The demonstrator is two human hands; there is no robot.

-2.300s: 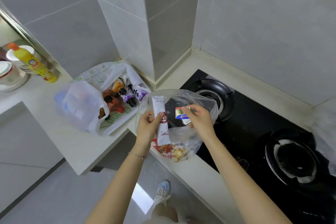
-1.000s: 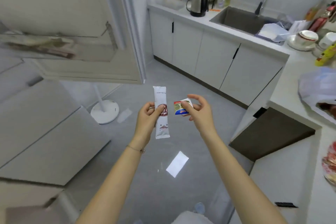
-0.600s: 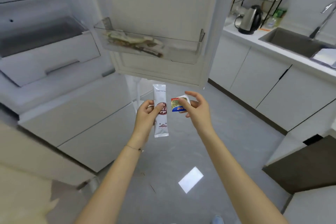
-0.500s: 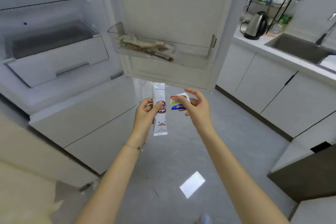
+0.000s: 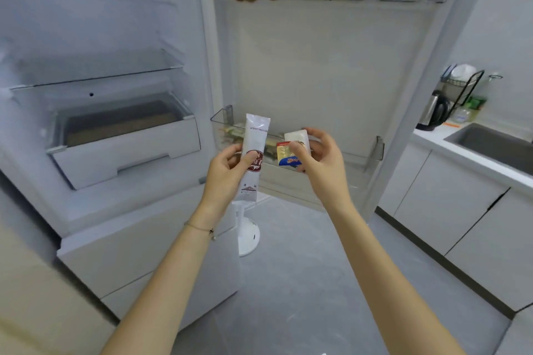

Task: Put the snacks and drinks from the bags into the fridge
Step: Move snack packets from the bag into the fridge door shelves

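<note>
One upright white sachet (image 5: 255, 135) is pinched in the left grip (image 5: 227, 171), one small packet (image 5: 290, 151) in the right grip (image 5: 324, 166), before one open fridge (image 5: 129, 26).

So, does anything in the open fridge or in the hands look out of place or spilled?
Nothing is spilled or damaged. The left hand holds the long sachet upright; the right hand pinches the small packet. Only the fridge drawer seems pulled out a little past the shelf above it.
</note>
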